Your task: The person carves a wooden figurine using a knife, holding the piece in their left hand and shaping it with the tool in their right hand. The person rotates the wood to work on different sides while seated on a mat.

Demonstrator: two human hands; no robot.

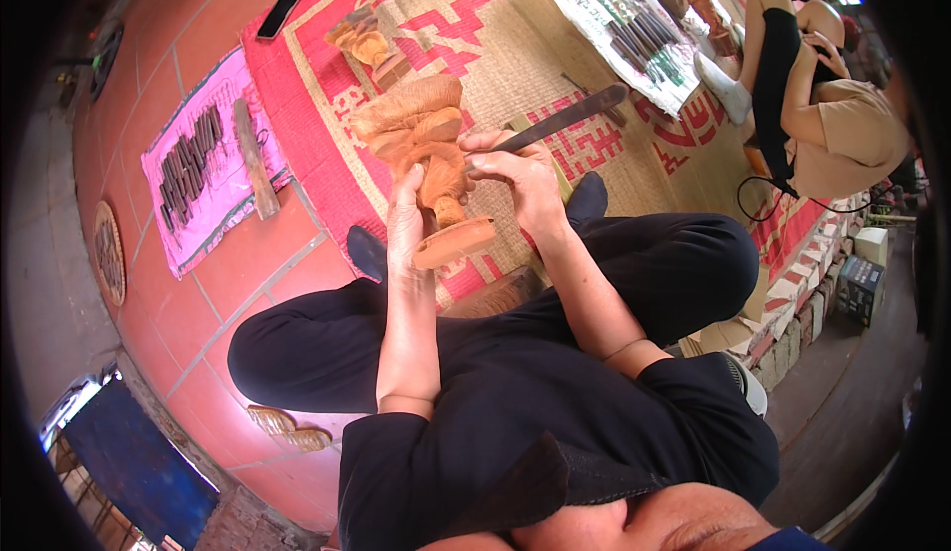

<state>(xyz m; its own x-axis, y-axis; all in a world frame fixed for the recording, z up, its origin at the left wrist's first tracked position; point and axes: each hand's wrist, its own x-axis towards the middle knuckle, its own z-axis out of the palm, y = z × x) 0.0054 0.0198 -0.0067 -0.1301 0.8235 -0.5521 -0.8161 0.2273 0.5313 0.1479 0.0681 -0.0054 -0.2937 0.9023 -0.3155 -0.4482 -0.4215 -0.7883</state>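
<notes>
- A red tiled floor (208, 363) spreads to the left of the fingers (500, 162) and below them.
- A red and straw-coloured patterned mat (535, 16) lies beneath the fingers and far out ahead of them.
- 1 co-worker (837, 130) sits folded up at the mat's right side, well apart from the fingers.
- A white cloth (570, 1) lies ahead and to the right of the fingers, bearing dark slim tools (644, 41).
- A pink cloth (178, 239) lies on the tiles, well to the left of the fingers, with a row of dark tools (188, 160) on it.
- The carved wooden figure (441, 155) is between the 2 hands, tilted, its flat base toward the person's lap.
- The right hand (530, 185) has its fingers curled closed around a long dark tool (565, 118), thumb and forefinger close against the figure.
- The left hand (408, 214) is partly closed on the figure's lower left side, thumb up along it; its other fingers are mostly hidden.
- A 2nd carving (371, 46) stands on the mat ahead of the left fingers.
- A wooden stick (253, 160) lies left of the fingers, across the pink cloth's edge.
- A black phone (279, 16) lies farther ahead and left of the fingers, near the mat's corner.
</notes>
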